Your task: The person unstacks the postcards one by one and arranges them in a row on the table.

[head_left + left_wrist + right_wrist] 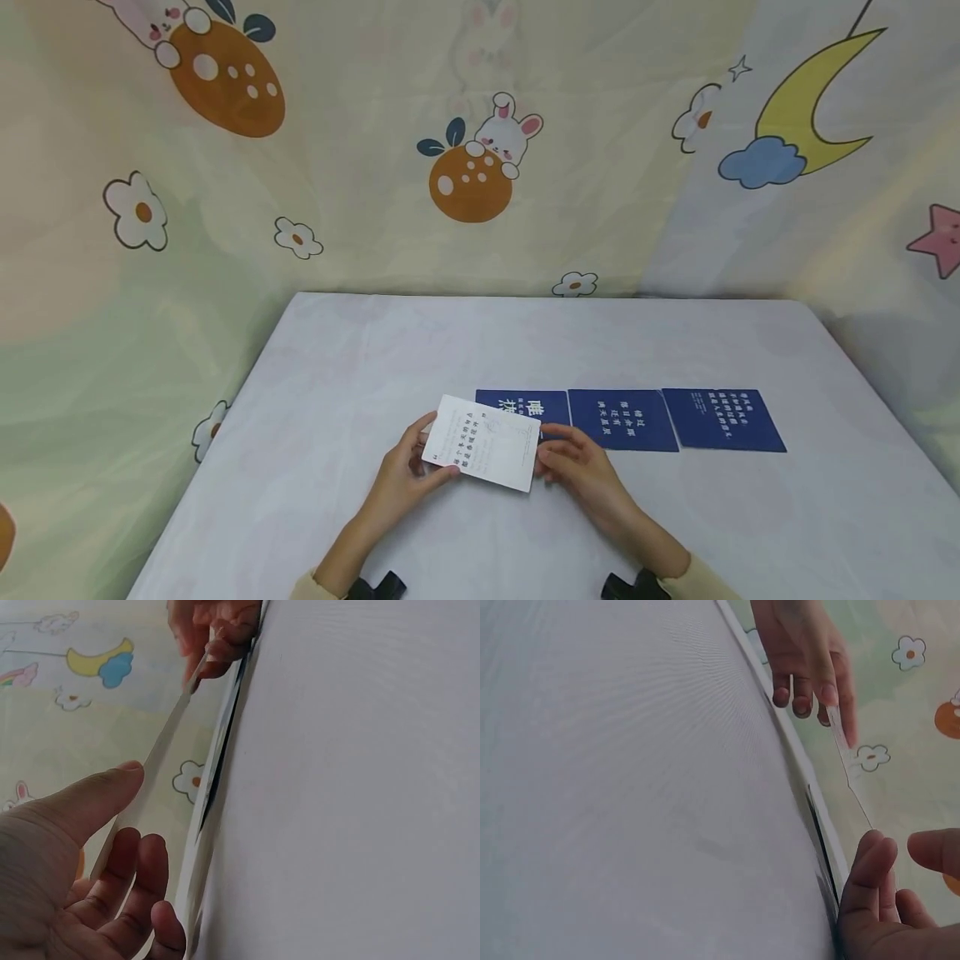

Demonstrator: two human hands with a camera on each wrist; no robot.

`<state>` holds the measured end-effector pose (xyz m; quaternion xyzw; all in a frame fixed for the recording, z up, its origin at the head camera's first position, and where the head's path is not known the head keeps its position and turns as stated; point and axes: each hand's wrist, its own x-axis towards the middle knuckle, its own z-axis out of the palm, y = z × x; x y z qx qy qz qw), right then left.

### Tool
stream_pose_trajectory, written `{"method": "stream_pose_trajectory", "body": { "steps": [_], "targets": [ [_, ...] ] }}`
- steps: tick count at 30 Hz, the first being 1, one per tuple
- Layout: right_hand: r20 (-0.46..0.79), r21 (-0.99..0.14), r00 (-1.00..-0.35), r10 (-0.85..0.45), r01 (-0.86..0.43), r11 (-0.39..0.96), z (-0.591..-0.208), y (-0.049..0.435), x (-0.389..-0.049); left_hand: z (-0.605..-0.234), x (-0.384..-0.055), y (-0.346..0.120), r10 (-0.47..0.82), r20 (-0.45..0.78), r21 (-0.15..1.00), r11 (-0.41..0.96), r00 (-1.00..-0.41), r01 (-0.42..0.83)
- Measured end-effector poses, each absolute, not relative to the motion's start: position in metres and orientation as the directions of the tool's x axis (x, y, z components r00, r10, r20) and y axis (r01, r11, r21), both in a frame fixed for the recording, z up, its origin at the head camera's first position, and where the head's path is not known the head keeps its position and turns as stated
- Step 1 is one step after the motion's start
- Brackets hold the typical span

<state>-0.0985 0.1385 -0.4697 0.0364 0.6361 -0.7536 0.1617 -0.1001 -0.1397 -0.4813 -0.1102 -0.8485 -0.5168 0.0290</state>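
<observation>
A white card [486, 442] with printed characters is held tilted above the table. My left hand [405, 467] pinches its left end, the thumb on the upper face and fingers beneath; the left wrist view shows this grip [112, 847] edge-on. At the card's right edge is my right hand [581, 471]. In the right wrist view, fingertips [874, 847] of that hand meet the card's end while the thumb [934, 849] stands apart from it. Behind the white card lies a dark blue card [555, 404] with white characters, partly hidden by it.
Two more blue cards, a middle one [622, 421] and a right one [723, 421], continue the row on the white-covered table [375, 350]. A printed cloth backdrop [360, 150] rises behind the table. Black wrist straps [378, 586] show at the bottom.
</observation>
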Motion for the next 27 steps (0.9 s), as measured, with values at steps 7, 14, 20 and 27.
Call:
{"method": "stream_pose_trajectory", "body": {
  "steps": [7, 14, 20, 27],
  "targets": [
    [-0.229, -0.963, -0.922, -0.311, 0.261, -0.063, -0.468, 0.131, -0.101, -0.481, -0.103, -0.149, 0.114, 0.155, 0.876, 0.444, -0.981, 0.19],
    [-0.215, -0.968, -0.926, -0.309, 0.243, -0.056, -0.466, 0.121, -0.101, -0.482, -0.105, -0.157, 0.101, 0.143, 0.882, 0.438, -0.985, 0.173],
    [-0.182, -0.977, -0.934, -0.306, 0.206, -0.05, -0.467, 0.113, -0.102, -0.484, -0.108, -0.164, 0.08, 0.163, 0.881, 0.437, -0.983, 0.182],
    [-0.104, -0.994, -0.946, -0.306, 0.112, -0.01, -0.469, 0.102, -0.106, -0.483, -0.11, -0.172, 0.056, 0.161, 0.869, 0.465, -0.985, 0.168]
  ]
}}
